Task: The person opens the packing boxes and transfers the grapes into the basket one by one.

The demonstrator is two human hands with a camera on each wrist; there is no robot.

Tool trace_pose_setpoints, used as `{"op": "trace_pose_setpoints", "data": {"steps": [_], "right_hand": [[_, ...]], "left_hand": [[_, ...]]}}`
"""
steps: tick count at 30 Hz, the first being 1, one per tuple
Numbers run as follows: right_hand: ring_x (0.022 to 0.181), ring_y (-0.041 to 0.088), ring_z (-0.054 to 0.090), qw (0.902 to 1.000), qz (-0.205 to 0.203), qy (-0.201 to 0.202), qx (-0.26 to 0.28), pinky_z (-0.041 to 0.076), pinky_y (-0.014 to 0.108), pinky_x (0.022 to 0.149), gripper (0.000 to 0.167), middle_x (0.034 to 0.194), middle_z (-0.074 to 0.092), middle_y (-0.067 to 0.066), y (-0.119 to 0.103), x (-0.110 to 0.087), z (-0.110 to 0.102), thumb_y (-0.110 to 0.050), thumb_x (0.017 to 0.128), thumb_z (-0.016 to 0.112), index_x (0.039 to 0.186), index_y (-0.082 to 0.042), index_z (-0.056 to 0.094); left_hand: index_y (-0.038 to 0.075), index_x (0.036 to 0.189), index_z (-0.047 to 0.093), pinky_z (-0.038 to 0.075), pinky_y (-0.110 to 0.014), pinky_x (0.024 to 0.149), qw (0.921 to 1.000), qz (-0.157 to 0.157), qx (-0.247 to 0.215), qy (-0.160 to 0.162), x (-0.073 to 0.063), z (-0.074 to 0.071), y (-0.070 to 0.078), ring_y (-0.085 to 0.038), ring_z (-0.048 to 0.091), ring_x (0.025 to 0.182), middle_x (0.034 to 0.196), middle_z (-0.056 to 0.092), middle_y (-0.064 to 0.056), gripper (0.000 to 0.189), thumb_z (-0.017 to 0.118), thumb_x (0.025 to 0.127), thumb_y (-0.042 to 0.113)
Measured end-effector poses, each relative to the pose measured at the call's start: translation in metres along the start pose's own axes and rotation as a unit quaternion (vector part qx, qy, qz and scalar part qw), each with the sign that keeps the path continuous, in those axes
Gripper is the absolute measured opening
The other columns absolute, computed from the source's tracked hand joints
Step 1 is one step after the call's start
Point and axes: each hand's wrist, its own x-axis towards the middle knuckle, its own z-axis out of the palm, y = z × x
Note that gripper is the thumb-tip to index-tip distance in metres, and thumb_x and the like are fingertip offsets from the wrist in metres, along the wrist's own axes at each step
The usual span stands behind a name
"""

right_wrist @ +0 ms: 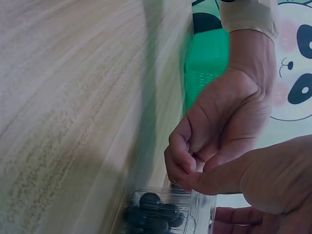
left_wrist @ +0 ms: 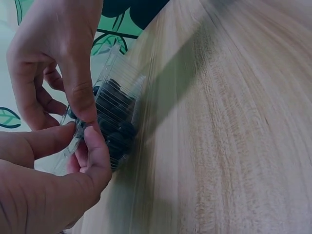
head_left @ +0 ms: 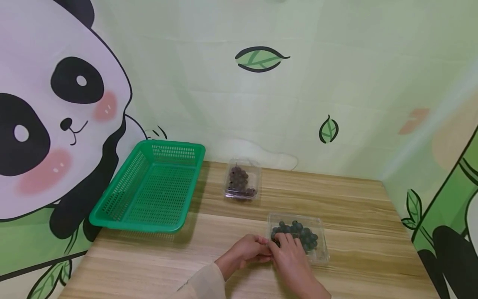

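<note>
A clear plastic box point(head_left: 322, 254) of dark blue-black grapes point(head_left: 308, 237) lies on the wooden table before me. At its near left corner my left hand point(head_left: 251, 251) pinches the rim between thumb and fingers. My right hand point(head_left: 293, 258) reaches over the same side, its thumb point(left_wrist: 84, 105) at the rim close beside the left fingertips and its fingers bent over the edge. Through the ribbed side of the box, the grapes point(right_wrist: 155, 212) show in the right wrist view. The right fingers cover part of the fruit in the head view.
A second clear box point(head_left: 254, 176) with reddish-purple grapes point(head_left: 239, 178) stands farther back, near the wall. On the left is a green mesh basket point(head_left: 192, 178). A panda-printed backdrop point(head_left: 284, 104) rises behind the wooden table point(head_left: 354, 224).
</note>
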Motion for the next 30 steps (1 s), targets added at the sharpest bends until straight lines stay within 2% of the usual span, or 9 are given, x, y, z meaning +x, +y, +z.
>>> {"op": "trace_pose_setpoints", "data": {"steps": [6,12,23,30], "right_hand": [[0.094,0.030,0.059,0.9998,0.011,-0.015,0.002,0.043,0.040,0.070,0.036,0.105,0.063,0.012,0.0002,-0.0026,0.0019,-0.007,0.074,0.089,0.107,-0.009,0.076],[0.092,0.029,0.059,0.9998,0.012,-0.017,0.000,0.043,0.040,0.070,0.030,0.103,0.063,0.011,0.0001,-0.0025,0.0021,-0.007,0.078,0.087,0.106,-0.009,0.077],[0.082,0.022,0.054,1.0000,-0.002,0.007,-0.005,0.039,0.036,0.067,0.036,0.091,0.061,0.005,0.0014,-0.0022,0.0067,-0.003,0.072,0.086,0.107,-0.009,0.080],[0.079,0.023,0.054,0.9997,-0.001,0.025,0.001,0.039,0.036,0.066,0.033,0.089,0.060,0.005,0.0006,-0.0029,0.0103,-0.005,0.068,0.088,0.100,-0.009,0.080]], "left_hand": [[-0.006,0.101,0.064,0.059,-0.025,0.076,0.9997,0.000,-0.014,-0.019,0.0003,-0.0013,-0.0001,-0.013,0.067,0.076,0.088,0.070,-0.009,0.011,0.064,0.091,-0.012],[0.002,0.094,0.063,0.057,-0.022,0.073,0.9993,-0.005,-0.025,-0.028,0.0019,-0.0023,-0.0003,-0.011,0.065,0.074,0.084,0.069,-0.006,0.015,0.062,0.091,-0.012],[0.004,0.094,0.059,0.057,-0.023,0.074,0.9989,-0.005,-0.038,-0.026,0.0044,-0.0022,-0.0038,-0.012,0.063,0.077,0.083,0.065,-0.007,0.016,0.056,0.091,-0.012],[0.005,0.091,0.059,0.057,-0.024,0.077,0.9986,-0.001,-0.043,-0.031,0.0057,-0.0034,-0.0081,-0.013,0.064,0.078,0.083,0.066,-0.007,0.016,0.057,0.095,-0.010]]}}
